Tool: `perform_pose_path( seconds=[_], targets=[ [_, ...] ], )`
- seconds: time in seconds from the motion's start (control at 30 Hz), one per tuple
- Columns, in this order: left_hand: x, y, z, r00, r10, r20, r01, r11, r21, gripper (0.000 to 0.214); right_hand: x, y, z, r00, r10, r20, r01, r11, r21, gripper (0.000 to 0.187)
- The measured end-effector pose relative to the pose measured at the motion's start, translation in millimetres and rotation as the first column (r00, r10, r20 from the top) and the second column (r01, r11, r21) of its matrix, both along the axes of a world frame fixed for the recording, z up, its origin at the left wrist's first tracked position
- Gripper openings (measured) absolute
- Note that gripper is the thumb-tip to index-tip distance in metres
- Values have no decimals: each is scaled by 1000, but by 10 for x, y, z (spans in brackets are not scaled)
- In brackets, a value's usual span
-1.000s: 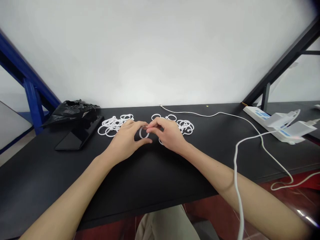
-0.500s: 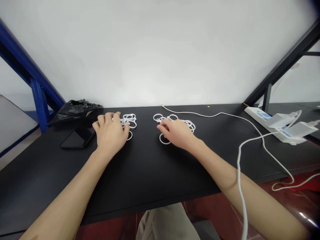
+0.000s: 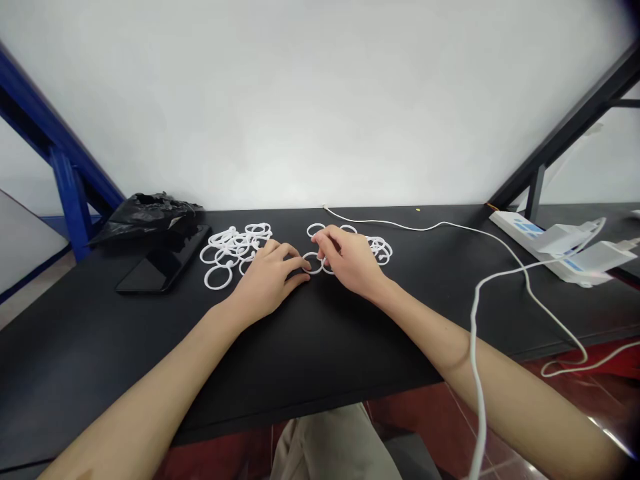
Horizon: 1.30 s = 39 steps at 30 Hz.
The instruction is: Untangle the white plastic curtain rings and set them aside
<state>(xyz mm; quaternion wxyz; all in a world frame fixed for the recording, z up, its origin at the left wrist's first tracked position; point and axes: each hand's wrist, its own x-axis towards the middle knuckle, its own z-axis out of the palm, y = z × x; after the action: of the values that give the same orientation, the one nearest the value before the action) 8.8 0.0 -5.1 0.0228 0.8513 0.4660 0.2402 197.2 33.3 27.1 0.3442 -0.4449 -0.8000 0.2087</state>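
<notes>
A thin white ring lies between my hands, its left edge pinched by the thumb and fingers of my left hand. My right hand is closed at the ring's right side, its bent fingertips on white rings partly covered by the palm. Beyond that hand, two rings show their far edges. Several more white rings with small knobs form a loose pile to the left of my left hand. A smaller cluster of rings sits just right of my right hand.
On the black table, a dark phone and a crumpled black plastic bag lie at the left. A white power strip with plugged-in chargers stands at the right. A white cable loops over my right forearm.
My left hand has moved right from the left pile and now pinches a ring beside my right hand. The left pile is uncovered. My right hand has barely shifted.
</notes>
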Motion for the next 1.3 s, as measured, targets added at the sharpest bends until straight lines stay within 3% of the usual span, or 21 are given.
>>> perform_pose_path(
  seconds=[0.2, 0.33, 0.43, 0.57, 0.7, 1.07, 1.13, 1.2, 1.3],
  targets=[
    [-6, -20, 122, 995, -47, 86, 45, 999, 24, 23, 3, 50, -68, 992, -56, 111, 52, 998, 39, 31],
    [-67, -11, 172, 981, 13, 194, -22, 999, 45, 21, 19, 86, -89, 985, -39, 169, 36, 999, 23, 38],
    [-85, -19, 183, 972, 73, 223, -77, 997, 11, 20, 20, 77, -75, 997, 21, 68, -20, 1000, -9, 40],
    [-69, -53, 206, 965, 122, 232, -110, 992, -64, 20, 10, 51, -68, 977, 139, -160, -151, 986, -65, 27],
    [-42, -81, 230, 960, 117, 254, -99, 992, -80, 21, -2, 53, -92, 941, 118, -318, -166, 978, -129, 18],
    [-15, -94, 222, 983, 1, 182, -2, 1000, 4, 27, -47, 6, -96, 965, 142, -219, -155, 987, -42, 18],
    [-34, -73, 211, 988, 44, 150, -52, 998, 48, 30, -43, 24, -111, 974, 119, -191, -125, 992, -24, 19],
    [-75, -49, 204, 979, 181, 92, -190, 976, 106, 33, -26, 50, -128, 992, 87, -95, -85, 996, 22, 26],
    [-171, -27, 201, 886, 463, 0, -457, 874, 164, 37, 20, 80, -146, 984, 92, 150, -110, 988, 112, 34]
  ],
)
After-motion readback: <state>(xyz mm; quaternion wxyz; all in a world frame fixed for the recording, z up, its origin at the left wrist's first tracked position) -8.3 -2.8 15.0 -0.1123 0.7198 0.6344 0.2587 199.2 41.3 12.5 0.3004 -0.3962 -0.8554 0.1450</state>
